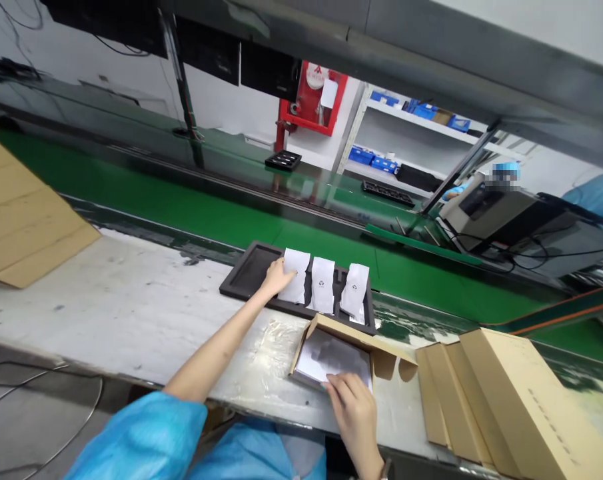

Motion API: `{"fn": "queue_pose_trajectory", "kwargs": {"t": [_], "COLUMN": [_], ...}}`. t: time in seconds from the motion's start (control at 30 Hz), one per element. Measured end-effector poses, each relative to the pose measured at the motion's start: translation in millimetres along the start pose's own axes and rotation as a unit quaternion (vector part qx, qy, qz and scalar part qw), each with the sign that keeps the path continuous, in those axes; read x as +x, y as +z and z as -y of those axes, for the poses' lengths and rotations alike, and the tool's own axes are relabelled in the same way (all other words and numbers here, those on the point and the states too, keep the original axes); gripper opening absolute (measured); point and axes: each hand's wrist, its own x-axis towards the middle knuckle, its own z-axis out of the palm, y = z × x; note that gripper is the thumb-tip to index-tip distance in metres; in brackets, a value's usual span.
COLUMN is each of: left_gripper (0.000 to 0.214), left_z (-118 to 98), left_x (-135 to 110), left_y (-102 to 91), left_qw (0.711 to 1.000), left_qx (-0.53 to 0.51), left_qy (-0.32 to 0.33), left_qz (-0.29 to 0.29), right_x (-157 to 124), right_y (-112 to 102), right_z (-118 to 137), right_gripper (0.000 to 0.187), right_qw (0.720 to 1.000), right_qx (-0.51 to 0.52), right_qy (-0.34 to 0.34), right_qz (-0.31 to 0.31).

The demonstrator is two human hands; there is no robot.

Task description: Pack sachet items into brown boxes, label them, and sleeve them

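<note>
A black foam tray (pixel 238 283) lies at the back edge of the bench with three white paper packets in it. The leftmost packet (pixel 297 288) is between the thumb and fingers of my left hand (pixel 277 277). The middle packet (pixel 323 287) and the right packet (pixel 355 291) lie beside it. In front of the tray, a brown cardboard box (pixel 381 347) is open, with a flat whitish piece (pixel 326 360) inside. My right hand (pixel 354 403) is at the box's near edge, fingers pinched together; what they grip is unclear.
Several folded brown cartons (pixel 501 393) lean together at the right. More flat cardboard (pixel 26 213) lies at the far left. Behind the bench (pixel 131 307) runs a green conveyor belt (pixel 206 207). A metal shelf (pixel 481 60) overhangs from above. Another person sits beyond the equipment at right.
</note>
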Motion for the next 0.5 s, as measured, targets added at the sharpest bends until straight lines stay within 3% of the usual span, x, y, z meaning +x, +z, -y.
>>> {"fn": "queue_pose_trajectory", "kwargs": {"t": [0.1, 0.23, 0.33, 0.5], "left_gripper": [0.048, 0.062, 0.061, 0.038], "left_z": [-0.8, -3.3, -2.2, -2.6], "left_x": [16.5, 14.0, 10.3, 0.0], "left_y": [22.5, 40.6, 38.9, 18.8], "left_qw": [0.997, 0.995, 0.996, 0.996], "left_qx": [0.062, 0.084, 0.062, 0.001], "left_qy": [-0.039, -0.049, -0.038, -0.057], "left_qz": [0.009, 0.031, 0.045, 0.067], "right_x": [4.7, 2.8, 1.7, 6.8], "right_y": [-0.6, 1.6, 1.8, 3.6], "right_z": [-1.0, 2.3, 2.0, -3.1], "right_gripper": [0.010, 0.017, 0.022, 0.021], "right_qw": [0.999, 0.999, 0.999, 0.998], "right_qx": [0.040, 0.020, 0.013, 0.037], "right_qy": [0.027, 0.041, 0.046, 0.056], "right_qz": [0.017, 0.007, -0.006, -0.017]}}
